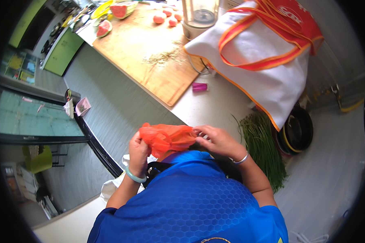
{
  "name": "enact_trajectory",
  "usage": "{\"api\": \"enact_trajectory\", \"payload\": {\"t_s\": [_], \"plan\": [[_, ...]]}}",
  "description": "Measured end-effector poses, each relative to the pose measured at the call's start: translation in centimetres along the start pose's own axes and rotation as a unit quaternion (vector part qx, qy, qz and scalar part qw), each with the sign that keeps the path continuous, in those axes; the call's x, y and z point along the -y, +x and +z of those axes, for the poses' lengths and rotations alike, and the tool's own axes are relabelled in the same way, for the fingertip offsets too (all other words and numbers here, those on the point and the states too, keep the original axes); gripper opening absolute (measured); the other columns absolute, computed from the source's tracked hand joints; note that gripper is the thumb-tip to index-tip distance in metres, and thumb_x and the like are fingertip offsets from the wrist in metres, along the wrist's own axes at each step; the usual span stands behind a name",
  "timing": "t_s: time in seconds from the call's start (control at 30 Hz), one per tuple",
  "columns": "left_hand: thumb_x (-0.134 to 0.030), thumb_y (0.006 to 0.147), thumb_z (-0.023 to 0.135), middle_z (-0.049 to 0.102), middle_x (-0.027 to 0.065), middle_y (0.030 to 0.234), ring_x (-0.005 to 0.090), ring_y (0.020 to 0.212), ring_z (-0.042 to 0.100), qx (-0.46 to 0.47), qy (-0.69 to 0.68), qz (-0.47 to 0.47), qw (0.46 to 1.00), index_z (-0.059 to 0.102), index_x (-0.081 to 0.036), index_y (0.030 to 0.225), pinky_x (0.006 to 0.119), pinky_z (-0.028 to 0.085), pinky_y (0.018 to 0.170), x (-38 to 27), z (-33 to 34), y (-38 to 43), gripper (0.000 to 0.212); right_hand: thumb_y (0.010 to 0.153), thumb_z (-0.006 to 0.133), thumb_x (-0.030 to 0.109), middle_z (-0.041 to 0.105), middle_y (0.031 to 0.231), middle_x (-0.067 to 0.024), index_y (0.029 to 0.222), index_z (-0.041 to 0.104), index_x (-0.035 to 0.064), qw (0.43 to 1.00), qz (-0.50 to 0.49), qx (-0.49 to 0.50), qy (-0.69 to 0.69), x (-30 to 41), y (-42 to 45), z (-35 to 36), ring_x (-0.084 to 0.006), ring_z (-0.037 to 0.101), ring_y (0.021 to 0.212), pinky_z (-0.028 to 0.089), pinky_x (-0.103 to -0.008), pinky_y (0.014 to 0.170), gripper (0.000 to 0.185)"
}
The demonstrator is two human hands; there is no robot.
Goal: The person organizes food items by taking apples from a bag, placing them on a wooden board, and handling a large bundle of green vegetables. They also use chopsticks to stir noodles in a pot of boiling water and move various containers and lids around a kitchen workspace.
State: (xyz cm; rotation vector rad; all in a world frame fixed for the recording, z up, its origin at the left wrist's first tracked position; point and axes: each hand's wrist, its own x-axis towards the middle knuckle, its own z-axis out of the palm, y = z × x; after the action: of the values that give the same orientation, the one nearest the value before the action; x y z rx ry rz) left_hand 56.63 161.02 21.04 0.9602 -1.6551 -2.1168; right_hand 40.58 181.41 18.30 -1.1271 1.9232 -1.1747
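Observation:
A thin red plastic bag (pixel 170 138) is stretched between my two hands, close in front of my blue shirt. My left hand (pixel 139 150), with a pale green bangle at the wrist, grips the gathered left side of the bag. At the bag's right end is my right hand (pixel 217 140), a silver bracelet on its wrist; its fingers pinch the plastic edge. What the bag holds, if anything, cannot be seen.
Ahead, a wooden board (pixel 130 51) bears dry plant bits, tomatoes (pixel 160 18) and cut watermelon (pixel 103 29). A purple bundle (pixel 199 87) lies beside it. At right are a white tote bag (pixel 270 79), long green leafy vegetables (pixel 260 145) and dark pans (pixel 299 129).

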Motion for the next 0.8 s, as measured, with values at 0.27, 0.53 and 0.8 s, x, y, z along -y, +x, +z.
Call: {"api": "enact_trajectory", "payload": {"t_s": [0.27, 0.53, 0.8], "plan": [[-0.009, 0.087, 0.057, 0.061, 0.0013, 0.086, 0.0065, 0.074, 0.056, 0.055, -0.022, 0.049, 0.997, 0.059, -0.002, 0.098, 0.021, 0.047, 0.066, 1.2, -0.4, 0.4, 0.014, 0.077, 0.064, 0.030, 0.056, 0.095, -0.0135, 0.104, 0.053, 0.0024, 0.976, -0.193, 0.019, -0.104, 6.2, 5.8, 5.2, -0.0319, 0.058, 0.084, 0.048, -0.0385, 0.068, 0.040], [-0.005, 0.088, 0.052, 0.059, 0.0043, 0.100, 0.0093, 0.089, 0.056, 0.090, 0.007, 0.051, 0.995, 0.055, 0.000, 0.111, 0.024, 0.046, 0.079, 0.2, -5.5, 3.2, 0.023, 0.083, 0.047, 0.004, 0.053, 0.079, -0.0134, 0.091, 0.055, 0.0016, 0.989, -0.131, 0.022, -0.060, 7.4, 11.4, 7.5, -0.0295, 0.055, 0.073, 0.044, -0.0357, 0.065, 0.012], [-0.001, 0.086, 0.049, 0.058, 0.0099, 0.106, -0.0003, 0.063, 0.046, -0.038, -0.101, 0.061, 0.992, 0.043, -0.002, 0.123, 0.013, 0.037, 0.050, -5.3, -16.2, 6.0, 0.038, 0.090, 0.040, 0.009, 0.044, 0.059, -0.0007, 0.089, 0.052, -0.0004, 0.936, 0.042, -0.060, 0.343, 9.4, 19.9, 8.3, -0.0094, 0.044, 0.052, 0.039, -0.0223, 0.051, 0.016]]}}
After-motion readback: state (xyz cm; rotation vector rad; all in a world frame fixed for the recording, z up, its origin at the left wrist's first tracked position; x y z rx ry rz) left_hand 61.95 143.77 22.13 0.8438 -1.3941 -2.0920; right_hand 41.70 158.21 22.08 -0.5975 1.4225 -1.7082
